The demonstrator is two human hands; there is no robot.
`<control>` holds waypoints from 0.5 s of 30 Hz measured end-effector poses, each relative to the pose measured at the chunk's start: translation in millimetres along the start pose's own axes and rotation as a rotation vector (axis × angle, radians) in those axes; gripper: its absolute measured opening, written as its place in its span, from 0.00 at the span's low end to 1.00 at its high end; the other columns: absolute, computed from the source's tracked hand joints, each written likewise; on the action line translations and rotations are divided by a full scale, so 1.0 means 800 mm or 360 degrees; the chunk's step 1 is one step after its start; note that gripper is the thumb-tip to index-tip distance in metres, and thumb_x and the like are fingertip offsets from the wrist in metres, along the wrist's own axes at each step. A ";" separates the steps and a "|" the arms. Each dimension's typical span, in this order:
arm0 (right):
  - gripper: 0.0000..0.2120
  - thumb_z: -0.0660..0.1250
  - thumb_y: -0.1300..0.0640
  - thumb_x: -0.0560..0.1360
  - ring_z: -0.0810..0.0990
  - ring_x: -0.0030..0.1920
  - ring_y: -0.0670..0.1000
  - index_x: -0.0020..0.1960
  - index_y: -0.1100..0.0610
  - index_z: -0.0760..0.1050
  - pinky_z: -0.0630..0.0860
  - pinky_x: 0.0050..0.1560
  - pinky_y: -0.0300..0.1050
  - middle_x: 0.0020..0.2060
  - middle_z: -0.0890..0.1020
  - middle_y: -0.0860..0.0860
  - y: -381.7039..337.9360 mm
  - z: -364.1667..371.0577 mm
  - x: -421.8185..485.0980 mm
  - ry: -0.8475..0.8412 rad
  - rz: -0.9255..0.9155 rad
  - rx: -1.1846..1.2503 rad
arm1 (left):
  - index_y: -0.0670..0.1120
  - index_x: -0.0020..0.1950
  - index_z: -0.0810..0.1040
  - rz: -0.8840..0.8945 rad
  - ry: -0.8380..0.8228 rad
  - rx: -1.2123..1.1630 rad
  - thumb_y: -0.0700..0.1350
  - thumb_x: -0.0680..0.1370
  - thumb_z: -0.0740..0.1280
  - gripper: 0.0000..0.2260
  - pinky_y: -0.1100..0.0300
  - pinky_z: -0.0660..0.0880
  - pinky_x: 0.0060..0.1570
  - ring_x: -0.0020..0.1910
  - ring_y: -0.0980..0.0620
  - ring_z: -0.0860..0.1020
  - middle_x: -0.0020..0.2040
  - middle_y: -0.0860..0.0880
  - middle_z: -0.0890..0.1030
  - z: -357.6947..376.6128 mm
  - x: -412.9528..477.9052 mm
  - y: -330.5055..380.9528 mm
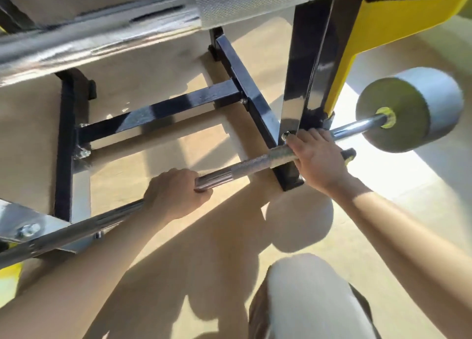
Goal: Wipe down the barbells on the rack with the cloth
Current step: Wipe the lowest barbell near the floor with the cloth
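Lower barbell (245, 163): chrome, low on the black rack (240, 83), running from lower left to upper right.
Left hand (173, 193): fingers curled tight around the smooth shaft.
Right hand (316, 157): fingers together, draped over the knurled part beside the upright (304, 70).
Weight (411, 109): grey cylinder at the right end.
Upper barbell (127, 29): blurred, overhead, crossing the top.
Knee (309, 295): below, light trousers.
Floor (229, 236): tan, shadowed.

readable text: none showing anywhere
barbell (255, 161): no brand or number showing on shaft or knurling
weight head (408, 109): no weight figure showing, face is blurring
rack (306, 65): black and yellow frame carrying no label or sign
upper bar (102, 32): nothing legible
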State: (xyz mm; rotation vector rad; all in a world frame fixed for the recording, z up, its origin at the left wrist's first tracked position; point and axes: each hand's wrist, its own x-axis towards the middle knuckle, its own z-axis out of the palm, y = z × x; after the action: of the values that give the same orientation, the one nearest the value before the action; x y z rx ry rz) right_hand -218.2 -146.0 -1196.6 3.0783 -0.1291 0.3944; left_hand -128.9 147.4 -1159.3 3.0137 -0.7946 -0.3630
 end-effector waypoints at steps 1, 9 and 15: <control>0.13 0.71 0.62 0.72 0.77 0.49 0.57 0.55 0.57 0.76 0.72 0.58 0.52 0.47 0.80 0.54 0.003 0.004 0.000 0.0021 0.0107 -0.0013 | 0.51 0.37 0.71 0.0010 0.0042 0.0045 0.65 0.76 0.64 0.19 0.57 0.68 0.36 0.36 0.46 0.76 0.36 0.52 0.78 0.001 0.001 0.001; 0.10 0.61 0.58 0.75 0.75 0.50 0.57 0.55 0.56 0.74 0.67 0.58 0.55 0.47 0.79 0.53 -0.115 -0.005 0.005 -0.0021 -0.0071 0.0196 | 0.50 0.37 0.71 0.0003 0.0203 0.0212 0.60 0.75 0.63 0.15 0.56 0.71 0.35 0.35 0.43 0.78 0.36 0.48 0.80 0.020 0.005 -0.003; 0.21 0.68 0.57 0.75 0.78 0.56 0.56 0.68 0.51 0.73 0.69 0.65 0.53 0.56 0.81 0.50 -0.097 -0.010 0.002 -0.0121 -0.0309 0.0313 | 0.50 0.40 0.71 -0.0001 -0.0178 -0.0055 0.62 0.73 0.65 0.16 0.57 0.70 0.37 0.38 0.48 0.77 0.39 0.52 0.79 -0.004 0.008 0.003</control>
State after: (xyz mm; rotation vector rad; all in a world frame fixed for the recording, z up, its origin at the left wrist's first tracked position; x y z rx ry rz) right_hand -211.5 -68.5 -1190.4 3.2587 0.2186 0.2978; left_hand -123.8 142.1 -1157.7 2.9839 -0.7848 -0.5435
